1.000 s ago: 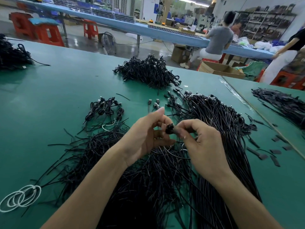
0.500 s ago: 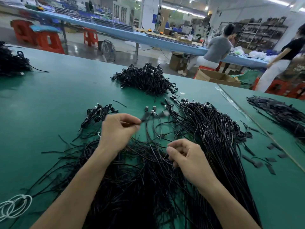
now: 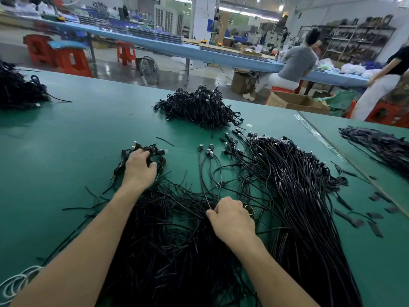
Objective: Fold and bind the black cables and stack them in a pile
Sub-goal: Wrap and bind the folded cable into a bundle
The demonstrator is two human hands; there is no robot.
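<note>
My left hand (image 3: 139, 168) reaches forward over a small pile of bound black cables (image 3: 158, 151) on the green table (image 3: 66, 151), its fingers curled round one bundle on that pile. Nearer to me, my right hand (image 3: 232, 219) sits on a heap of thin black ties (image 3: 168, 244) and pinches one strand between thumb and fingers. A thick sheaf of long loose black cables (image 3: 298, 187) with connectors at the far ends lies to the right of both hands. A few single cables (image 3: 210, 158) lie between the hands.
A large mound of bound cables (image 3: 199, 107) sits at the table's far middle and another dark heap (image 3: 15, 89) at the far left. White wire loops (image 3: 15, 282) lie at the near left. Black strips (image 3: 374, 227) are scattered on the right. People work at a blue bench behind.
My hands have parted. The left hand carried the bound cable forward and left down onto the small pile. The right hand dropped to the tie heap and took hold of a strand.
</note>
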